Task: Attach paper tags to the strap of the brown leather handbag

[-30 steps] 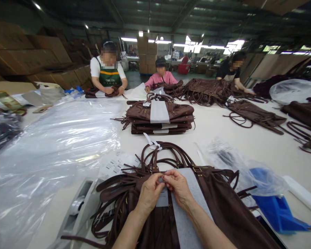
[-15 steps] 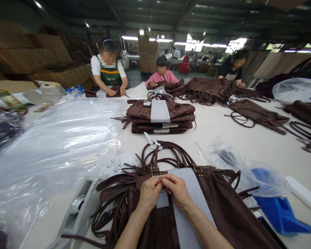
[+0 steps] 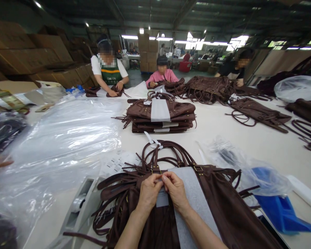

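A dark brown leather handbag with long straps and fringe lies flat on the white table in front of me. A grey paper sheet is laid over its middle. My left hand and my right hand meet at the bag's top edge, fingertips pinched together on the upper edge of the grey paper beside the handle base. The bag's handles loop away from me, with a white tag tied on them.
A tape dispenser sits at my left, clear plastic bags beyond it. A stack of wrapped brown bags lies ahead. A blue item in plastic is at right. Three people work across the table. A person's fingers show at the left edge.
My hands stay pinched at the same spot on the paper, shifting only slightly. Someone's fingers have appeared at the far left edge.
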`<state>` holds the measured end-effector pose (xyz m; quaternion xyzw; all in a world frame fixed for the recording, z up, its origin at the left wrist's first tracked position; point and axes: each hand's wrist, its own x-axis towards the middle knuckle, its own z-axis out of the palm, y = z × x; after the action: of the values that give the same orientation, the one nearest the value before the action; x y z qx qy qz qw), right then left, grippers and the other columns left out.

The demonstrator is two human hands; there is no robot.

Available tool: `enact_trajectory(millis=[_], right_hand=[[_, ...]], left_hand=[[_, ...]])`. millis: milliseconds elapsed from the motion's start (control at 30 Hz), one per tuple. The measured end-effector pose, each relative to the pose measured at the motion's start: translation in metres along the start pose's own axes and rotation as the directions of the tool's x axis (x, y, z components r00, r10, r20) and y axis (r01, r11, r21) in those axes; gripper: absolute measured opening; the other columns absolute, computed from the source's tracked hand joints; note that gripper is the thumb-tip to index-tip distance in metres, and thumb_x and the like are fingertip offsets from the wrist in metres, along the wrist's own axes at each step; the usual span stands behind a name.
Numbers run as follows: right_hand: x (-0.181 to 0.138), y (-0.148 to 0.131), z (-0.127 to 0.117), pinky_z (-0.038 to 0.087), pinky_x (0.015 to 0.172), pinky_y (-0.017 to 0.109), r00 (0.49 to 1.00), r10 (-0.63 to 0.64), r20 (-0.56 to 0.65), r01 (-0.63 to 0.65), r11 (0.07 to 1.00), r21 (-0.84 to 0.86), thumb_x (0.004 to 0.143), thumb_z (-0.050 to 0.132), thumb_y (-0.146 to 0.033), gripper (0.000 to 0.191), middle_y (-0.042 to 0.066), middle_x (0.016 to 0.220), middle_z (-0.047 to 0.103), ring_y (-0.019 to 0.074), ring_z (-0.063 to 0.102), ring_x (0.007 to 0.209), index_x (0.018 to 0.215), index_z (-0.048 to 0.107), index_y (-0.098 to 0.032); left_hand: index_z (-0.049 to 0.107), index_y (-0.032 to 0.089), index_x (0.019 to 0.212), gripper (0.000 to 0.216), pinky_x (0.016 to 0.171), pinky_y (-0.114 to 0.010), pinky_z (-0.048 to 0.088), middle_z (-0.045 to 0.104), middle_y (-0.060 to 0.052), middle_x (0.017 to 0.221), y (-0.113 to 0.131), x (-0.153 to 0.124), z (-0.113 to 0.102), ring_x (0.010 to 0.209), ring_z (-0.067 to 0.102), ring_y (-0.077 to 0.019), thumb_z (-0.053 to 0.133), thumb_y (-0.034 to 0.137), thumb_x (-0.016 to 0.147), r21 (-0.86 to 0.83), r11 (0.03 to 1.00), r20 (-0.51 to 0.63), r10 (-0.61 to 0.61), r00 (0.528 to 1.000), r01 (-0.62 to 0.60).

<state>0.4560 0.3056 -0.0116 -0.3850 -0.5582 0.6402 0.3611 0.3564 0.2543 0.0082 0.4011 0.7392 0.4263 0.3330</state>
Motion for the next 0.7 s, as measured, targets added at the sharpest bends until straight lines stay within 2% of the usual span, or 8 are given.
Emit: enact_trajectory(millis=[100,167,267,367,433,600,700], right_hand=[[-0.001,0.000,-0.001,0.027,0.038,0.018,0.996,0.080,0.041,-0.084,0.992,0.095,0.077,0.051,-0.044,0.027,-0.005,0.048,0.049,0.0064,0.037,0.039,0.076,0.052,-0.017],[-0.001,0.000,-0.002,0.027,0.037,0.017,0.994,0.084,0.064,-0.091,0.989,0.120,0.075,0.053,-0.044,0.028,-0.004,0.052,0.052,0.0061,0.039,0.039,0.075,0.051,-0.017],[0.000,0.000,-0.004,0.026,0.038,0.017,0.992,0.103,0.079,-0.115,0.980,0.161,0.073,0.056,-0.042,0.027,-0.004,0.049,0.052,0.0056,0.039,0.039,0.076,0.053,-0.016],[0.003,0.000,-0.007,0.026,0.040,0.017,0.984,0.153,0.089,-0.170,0.957,0.233,0.071,0.059,-0.041,0.028,-0.003,0.050,0.053,0.0051,0.039,0.040,0.077,0.056,-0.014],[0.004,0.001,-0.009,0.027,0.041,0.018,0.979,0.178,0.103,-0.200,0.942,0.270,0.069,0.061,-0.041,0.029,-0.003,0.052,0.055,0.0051,0.039,0.041,0.077,0.058,-0.014],[0.006,0.001,-0.013,0.028,0.043,0.018,0.970,0.199,0.136,-0.234,0.917,0.323,0.066,0.064,-0.041,0.029,-0.003,0.051,0.053,0.0053,0.041,0.041,0.075,0.059,-0.014],[0.007,0.000,-0.013,0.028,0.042,0.018,0.962,0.230,0.148,-0.268,0.902,0.339,0.064,0.066,-0.041,0.030,-0.003,0.050,0.052,0.0053,0.040,0.041,0.073,0.059,-0.013]], left_hand=[[0.052,0.016,0.085,0.025,0.042,-0.019,0.034,0.051,0.007,0.052,-0.006,-0.005,0.000,0.040,0.043,-0.0078,0.057,0.030,0.066,-0.278,0.958,-0.039,-0.086,0.996,0.072],[0.053,0.015,0.075,0.021,0.041,-0.018,0.033,0.050,0.006,0.050,-0.008,-0.008,-0.001,0.039,0.042,-0.0068,0.058,0.033,0.066,-0.326,0.943,-0.052,-0.093,0.994,0.071],[0.059,0.015,0.070,0.022,0.045,-0.020,0.037,0.056,0.002,0.057,-0.007,-0.012,0.000,0.045,0.046,-0.0082,0.054,0.036,0.070,-0.243,0.970,-0.085,-0.039,0.996,0.018],[0.063,0.017,0.078,0.024,0.061,-0.023,0.045,0.062,-0.002,0.073,-0.005,-0.013,0.000,0.065,0.056,-0.0132,0.048,0.035,0.075,-0.135,0.989,-0.123,0.050,0.991,-0.066],[0.063,0.019,0.081,0.025,0.072,-0.025,0.044,0.063,-0.002,0.080,-0.003,-0.014,0.001,0.078,0.057,-0.0146,0.043,0.034,0.078,-0.059,0.993,-0.114,0.099,0.989,-0.106],[0.059,0.020,0.075,0.025,0.067,-0.020,0.041,0.060,0.000,0.076,-0.001,-0.017,0.003,0.073,0.056,-0.0119,0.036,0.029,0.081,0.191,0.974,-0.068,0.135,0.988,-0.120],[0.058,0.021,0.074,0.025,0.065,-0.019,0.039,0.059,0.000,0.075,-0.001,-0.018,0.003,0.071,0.055,-0.0108,0.035,0.027,0.081,0.266,0.957,-0.052,0.136,0.989,-0.118]])
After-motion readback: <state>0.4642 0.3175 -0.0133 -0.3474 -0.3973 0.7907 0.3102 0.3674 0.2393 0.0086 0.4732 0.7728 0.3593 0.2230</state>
